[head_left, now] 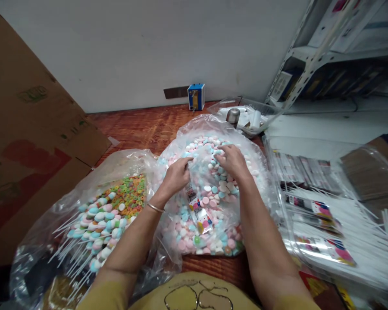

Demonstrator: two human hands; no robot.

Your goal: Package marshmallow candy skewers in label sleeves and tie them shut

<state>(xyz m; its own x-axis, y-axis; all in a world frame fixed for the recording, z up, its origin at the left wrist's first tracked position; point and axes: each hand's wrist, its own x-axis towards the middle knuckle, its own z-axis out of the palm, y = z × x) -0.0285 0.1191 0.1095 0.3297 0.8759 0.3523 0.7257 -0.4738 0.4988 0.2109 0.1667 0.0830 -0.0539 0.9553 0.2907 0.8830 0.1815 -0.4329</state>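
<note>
A large clear plastic bag (194, 125) full of pink, white and blue marshmallows (210, 201) lies in front of me. Over its left part, my left hand (177, 175) has thumb and forefinger closed on the bag's thin film. To the right, my right hand (233, 160) bends its fingers down at the marshmallows, thumb and forefinger close together; what is between their tips is unclear. Hazy film stretches between both hands. Below my left hand, a printed wrapper (199, 211) with coloured balloon shapes rests on the bag.
At left, another plastic bag (116, 159) holds ring-shaped cereal (127, 193) and marshmallows on white sticks (98, 219). A tall cardboard box (29, 129) stands beyond. On the right are a clear tray (273, 172) of printed wrappers and white sticks, and a metal shelf (305, 64). A blue box (196, 97) sits by the wall.
</note>
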